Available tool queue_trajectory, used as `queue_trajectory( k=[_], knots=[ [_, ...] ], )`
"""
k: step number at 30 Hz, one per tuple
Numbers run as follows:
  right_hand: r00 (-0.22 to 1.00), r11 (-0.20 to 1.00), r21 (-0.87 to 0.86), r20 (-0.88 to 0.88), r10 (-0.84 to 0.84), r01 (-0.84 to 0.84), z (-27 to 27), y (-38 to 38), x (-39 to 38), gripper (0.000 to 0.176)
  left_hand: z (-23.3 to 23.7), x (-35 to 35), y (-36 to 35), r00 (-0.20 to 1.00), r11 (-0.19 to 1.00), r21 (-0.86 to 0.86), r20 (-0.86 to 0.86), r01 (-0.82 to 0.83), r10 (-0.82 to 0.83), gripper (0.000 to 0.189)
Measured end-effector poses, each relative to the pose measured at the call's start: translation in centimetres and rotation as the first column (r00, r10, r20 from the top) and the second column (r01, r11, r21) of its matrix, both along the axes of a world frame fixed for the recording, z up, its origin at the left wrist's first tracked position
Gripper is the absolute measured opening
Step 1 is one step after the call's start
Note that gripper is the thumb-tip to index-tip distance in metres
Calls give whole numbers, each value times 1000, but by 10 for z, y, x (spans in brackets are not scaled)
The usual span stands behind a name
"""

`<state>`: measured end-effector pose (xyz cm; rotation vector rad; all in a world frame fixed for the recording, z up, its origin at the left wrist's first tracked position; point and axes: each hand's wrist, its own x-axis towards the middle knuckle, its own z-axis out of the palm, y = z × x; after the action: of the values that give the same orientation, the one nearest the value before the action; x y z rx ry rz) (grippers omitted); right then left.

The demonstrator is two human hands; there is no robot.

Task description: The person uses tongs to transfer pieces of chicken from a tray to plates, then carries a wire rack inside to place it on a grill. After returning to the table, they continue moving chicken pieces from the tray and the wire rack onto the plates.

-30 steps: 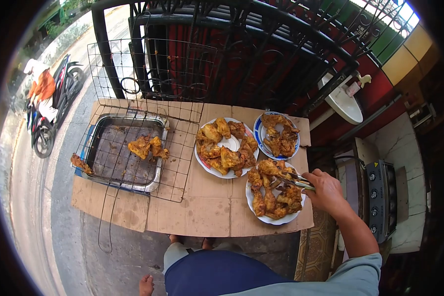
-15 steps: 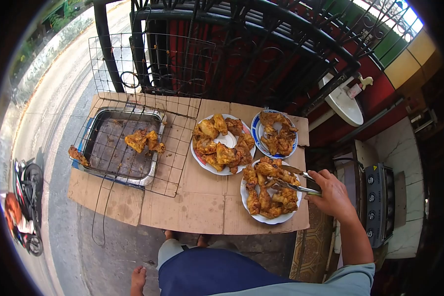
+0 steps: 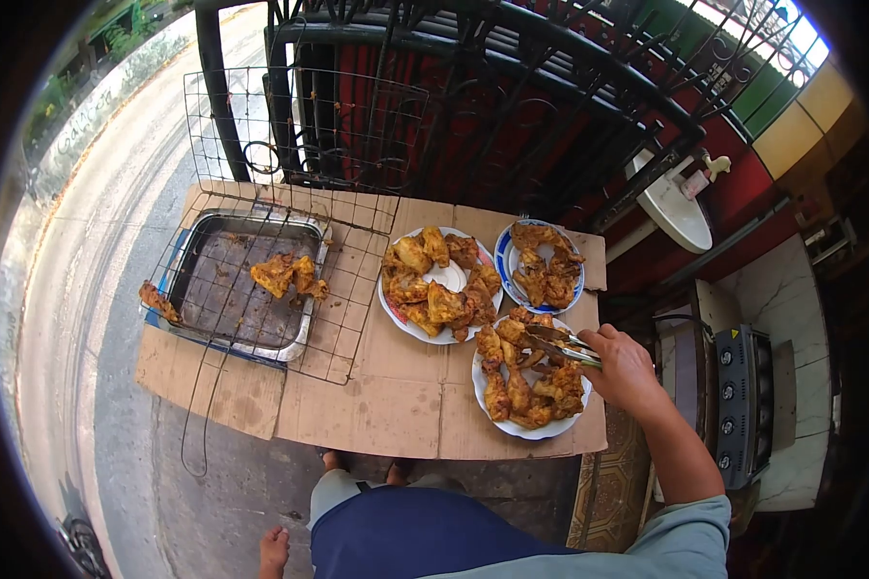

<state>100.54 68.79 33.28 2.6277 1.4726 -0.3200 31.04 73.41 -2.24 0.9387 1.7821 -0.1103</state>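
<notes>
My right hand [image 3: 623,369] is closed around metal tongs [image 3: 572,349]. The tips of the tongs reach among the browned chicken pieces [image 3: 518,391] on the white plate [image 3: 539,433] at the front right. Down at my side hangs my left hand [image 3: 274,548], its fingers curled, with nothing visible in it. More chicken [image 3: 412,253] rings a red-rimmed plate [image 3: 387,307], and a smaller heap [image 3: 550,280] fills a blue-rimmed plate [image 3: 503,253]. On the wire grill rack [image 3: 343,333] lie a few chicken pieces [image 3: 278,275], and another piece [image 3: 157,301] rests at its left edge.
Under the rack is a metal tray [image 3: 232,314]. Cardboard [image 3: 357,415] covers the table. Behind stands a black iron gate [image 3: 473,106]; a white sink [image 3: 676,207] and a gas stove [image 3: 734,405] are at the right. A road [image 3: 116,241] runs along the left.
My right hand has shifted slightly left with the tongs, whose arms now look closer together. The motorcycle on the road has moved toward the bottom left, almost out of sight.
</notes>
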Motion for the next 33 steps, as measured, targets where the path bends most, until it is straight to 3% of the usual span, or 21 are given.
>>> queue_trajectory(
  k=[1,10,14,16,17,21,24,29,31,33],
  knots=[
    [1000,1000,6,-2,6,-6,-1,0,1,43,0,2,-3,999,997,69,-1,-47,47,48],
    [986,998,19,-151,-63,66,28,6,-1,53,3,9,2,999,998,52,14,-44,43,49],
    [994,984,174,-106,-13,32,47,33,-23,60,-8,-7,5,999,996,81,-32,22,-20,52],
    [992,977,212,-121,20,6,58,57,-45,63,7,-4,12,999,997,81,-22,-21,23,54],
    [982,944,308,-102,157,-119,52,66,-49,65,12,-1,17,1000,997,71,6,-20,20,55],
    [924,921,340,-257,284,-189,56,143,-118,63,11,-14,31,999,997,60,4,-55,55,57],
    [858,858,381,-243,452,-344,40,210,-174,61,-10,-38,35,998,997,66,38,-48,45,59],
    [805,859,194,-301,512,-474,22,339,-274,54,12,-60,66,978,982,8,89,-189,187,56],
    [776,795,105,-170,607,-598,10,383,-306,53,-2,-81,68,964,969,14,103,-248,245,55],
    [783,791,0,-144,605,-612,13,419,-337,54,-14,-101,65,946,951,17,117,-308,304,54]
  ],
)
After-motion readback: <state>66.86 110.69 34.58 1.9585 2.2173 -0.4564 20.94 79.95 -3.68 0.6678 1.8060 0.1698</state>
